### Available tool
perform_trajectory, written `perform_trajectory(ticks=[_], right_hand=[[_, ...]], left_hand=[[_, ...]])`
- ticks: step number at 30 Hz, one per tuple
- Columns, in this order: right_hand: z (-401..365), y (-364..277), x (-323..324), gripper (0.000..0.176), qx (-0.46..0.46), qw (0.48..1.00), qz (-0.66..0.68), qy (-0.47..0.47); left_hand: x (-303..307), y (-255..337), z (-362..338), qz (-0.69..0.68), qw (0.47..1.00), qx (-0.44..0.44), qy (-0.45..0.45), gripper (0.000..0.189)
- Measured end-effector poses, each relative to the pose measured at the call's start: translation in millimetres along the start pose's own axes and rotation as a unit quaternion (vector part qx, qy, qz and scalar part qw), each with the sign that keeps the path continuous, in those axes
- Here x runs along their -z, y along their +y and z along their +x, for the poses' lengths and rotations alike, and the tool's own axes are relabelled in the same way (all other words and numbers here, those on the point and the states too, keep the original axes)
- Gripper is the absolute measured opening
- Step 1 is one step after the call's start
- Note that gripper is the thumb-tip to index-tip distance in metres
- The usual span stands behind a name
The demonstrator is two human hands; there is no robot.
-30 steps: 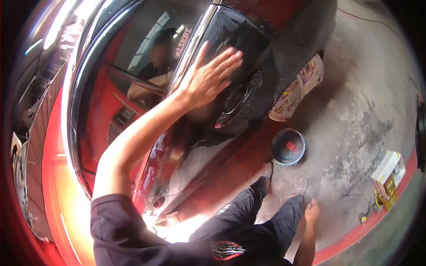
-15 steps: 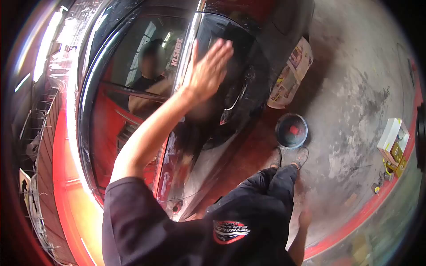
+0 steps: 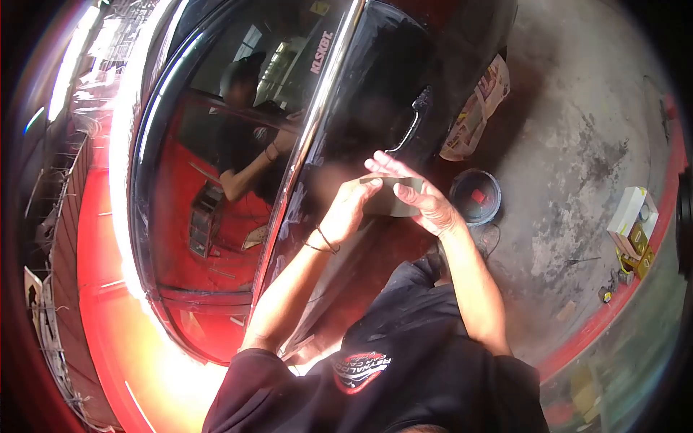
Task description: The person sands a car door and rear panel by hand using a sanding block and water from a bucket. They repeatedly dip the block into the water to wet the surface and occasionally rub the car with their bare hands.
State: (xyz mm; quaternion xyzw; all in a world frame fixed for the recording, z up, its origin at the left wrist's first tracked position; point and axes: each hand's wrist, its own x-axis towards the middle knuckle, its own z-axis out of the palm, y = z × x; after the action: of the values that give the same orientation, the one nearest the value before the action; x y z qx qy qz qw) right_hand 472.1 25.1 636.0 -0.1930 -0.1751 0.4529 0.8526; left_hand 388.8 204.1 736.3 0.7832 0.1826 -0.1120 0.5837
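A small grey-brown sheet of sandpaper is held between both hands, in front of the dark car door. My left hand pinches its left side, thumb on the near face. From the right, my right hand grips it with the thumb over the edge, its fingers stretched out behind. Beyond the fingers is the door handle on the black door panel. Whitish smears mark the panel next to the chrome window trim.
A dark bucket with a red item inside stands on the concrete floor. Newspaper hangs by the car's lower side. An open white box and yellow packages lie at the right. The window reflects a person.
My left hand has come off the door, back toward my body. My right hand has risen from my side to meet it, and the sandpaper now shows between them.
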Motion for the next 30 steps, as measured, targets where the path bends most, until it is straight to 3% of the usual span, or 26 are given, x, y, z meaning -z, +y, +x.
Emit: perform_trajectory(ticks=[1, 2, 3, 4, 6, 8, 9, 12, 16, 18, 22, 25, 28, 30], right_hand=[[1.9, 15.0, -1.4, 0.08, 0.002, 1.0, -0.018, 0.009], [6.6, 19.2, -8.5, 0.075, 0.008, 0.999, -0.009, 0.046], [10.0, 18.7, -19.5, 0.07, 0.014, 0.996, 0.0, 0.085], [13.4, 17.8, -29.0, 0.066, 0.023, 0.992, 0.01, 0.124], [31.2, 14.3, -35.2, 0.061, 0.114, 0.967, -0.053, 0.22], [57.6, 15.1, -39.2, 0.061, 0.21, 0.904, -0.224, 0.297], [77.0, 21.8, -36.0, 0.06, 0.245, 0.851, -0.336, 0.32], [114.8, 72.5, -52.1, 0.064, 0.267, 0.686, -0.593, 0.325], [115.7, 150.6, -62.4, 0.075, 0.144, 0.635, -0.695, 0.306], [139.1, 119.5, -43.9, 0.071, 0.207, 0.593, -0.695, 0.35], [217.7, -21.0, 14.1, 0.065, 0.247, 0.525, -0.677, 0.453], [208.9, -6.7, 0.3, 0.066, 0.257, 0.553, -0.655, 0.447], [158.1, 87.0, -38.2, 0.067, 0.233, 0.601, -0.647, 0.408], [151.3, 92.2, -38.2, 0.068, 0.214, 0.609, -0.647, 0.407]], left_hand=[[11.6, 10.2, -3.1, 0.045, 0.999, -0.006, 0.004, 0.038], [20.6, 22.8, -5.9, 0.09, 0.996, -0.012, 0.007, 0.037], [21.6, 40.5, -9.4, 0.162, 0.978, -0.115, 0.059, 0.03], [42.0, 37.4, -5.7, 0.337, 0.899, -0.262, 0.1, 0.025], [81.9, 25.6, 3.0, 0.403, 0.835, -0.351, 0.127, 0.034], [110.6, 19.6, 14.7, 0.523, 0.74, -0.406, 0.116, 0.044], [120.7, 15.7, 18.0, 0.53, 0.738, -0.41, 0.08, 0.055], [127.7, 11.7, 17.4, 0.566, 0.718, -0.403, 0.044, 0.061], [132.5, 7.1, 19.7, 0.591, 0.714, -0.372, 0.048, 0.069], [126.9, 5.3, 26.2, 0.602, 0.71, -0.364, 0.04, 0.07], [124.2, 4.5, 26.5, 0.633, 0.699, -0.331, 0.031, 0.067], [125.6, 5.7, 26.9, 0.629, 0.699, -0.338, 0.031, 0.067], [126.9, 5.2, 27.9, 0.63, 0.694, -0.348, 0.023, 0.061], [126.1, 5.5, 27.5, 0.642, 0.692, -0.331, 0.022, 0.06]])
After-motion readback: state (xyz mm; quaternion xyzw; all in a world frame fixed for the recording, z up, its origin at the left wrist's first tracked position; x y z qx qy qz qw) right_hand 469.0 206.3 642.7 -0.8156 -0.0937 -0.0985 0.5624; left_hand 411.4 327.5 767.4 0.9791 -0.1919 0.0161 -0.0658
